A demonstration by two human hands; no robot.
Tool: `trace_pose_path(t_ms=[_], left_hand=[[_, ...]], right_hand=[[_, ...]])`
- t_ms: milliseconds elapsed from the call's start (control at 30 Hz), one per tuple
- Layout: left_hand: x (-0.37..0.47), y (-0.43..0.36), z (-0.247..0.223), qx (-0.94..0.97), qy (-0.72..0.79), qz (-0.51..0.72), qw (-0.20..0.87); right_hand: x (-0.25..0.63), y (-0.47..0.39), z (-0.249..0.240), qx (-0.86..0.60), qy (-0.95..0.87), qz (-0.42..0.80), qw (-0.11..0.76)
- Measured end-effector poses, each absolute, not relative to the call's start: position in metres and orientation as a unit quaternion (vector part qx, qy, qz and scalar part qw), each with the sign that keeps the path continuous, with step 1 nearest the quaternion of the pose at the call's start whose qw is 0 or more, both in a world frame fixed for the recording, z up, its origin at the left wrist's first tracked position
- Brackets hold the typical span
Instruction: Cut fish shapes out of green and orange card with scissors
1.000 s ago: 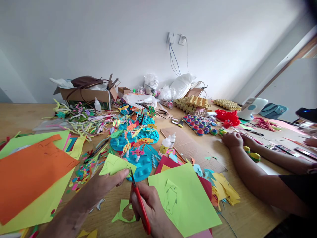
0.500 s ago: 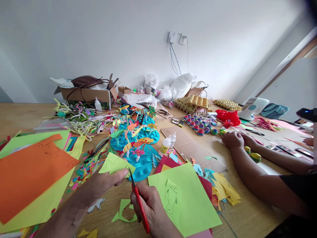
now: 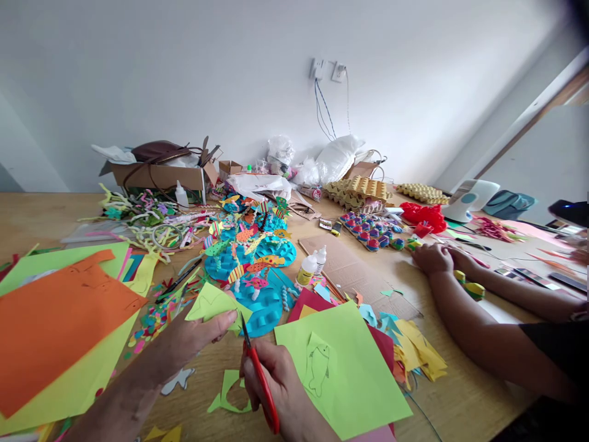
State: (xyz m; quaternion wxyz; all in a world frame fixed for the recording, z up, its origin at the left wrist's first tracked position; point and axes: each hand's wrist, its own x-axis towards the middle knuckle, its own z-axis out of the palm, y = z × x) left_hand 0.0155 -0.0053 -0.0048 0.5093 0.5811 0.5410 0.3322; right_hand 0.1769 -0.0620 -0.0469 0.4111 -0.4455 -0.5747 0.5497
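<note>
Pinched between the thumb and fingers of my left hand [image 3: 196, 334] is a piece of light green paper [image 3: 211, 302] with pencil lines on it. My right hand [image 3: 280, 380] is closed round the red handles of a pair of scissors [image 3: 261, 380]. Its dark blades meet the right edge of the paper. Under my hands lies a green paper offcut [image 3: 227, 393] with a hole cut in it. To the right, a larger green sheet [image 3: 363, 368] carries a drawn fish [image 3: 318, 368]. A white fish-shaped cutout [image 3: 178, 380] rests beside my left wrist.
Blue painted bases [image 3: 262, 301] with colourful paper fish stand ahead, beside glue bottles [image 3: 307, 268]. Orange paper [image 3: 59, 331] lies at left, yellow scraps [image 3: 418, 350] at right. Another person's arms [image 3: 464, 307] rest on the table. Egg trays [image 3: 359, 193] and a box [image 3: 159, 178] are at the back.
Almost nothing differs. My hands, the green paper and the scissors have shifted only very slightly.
</note>
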Motion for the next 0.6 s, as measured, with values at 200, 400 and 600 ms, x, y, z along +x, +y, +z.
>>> trace_pose_path(t_ms=[200, 400, 600], left_hand=[[0.024, -0.01, 0.005, 0.59, 0.531, 0.337, 0.506], [0.024, -0.011, 0.005, 0.583, 0.541, 0.334, 0.506], [0.018, -0.008, -0.001, 0.593, 0.539, 0.319, 0.507]], right_hand=[[0.177, -0.061, -0.05, -0.436, -0.586, 0.534, 0.425], [0.178, -0.061, -0.05, -0.444, -0.588, 0.532, 0.417], [0.178, -0.061, -0.051, -0.438, -0.601, 0.519, 0.422]])
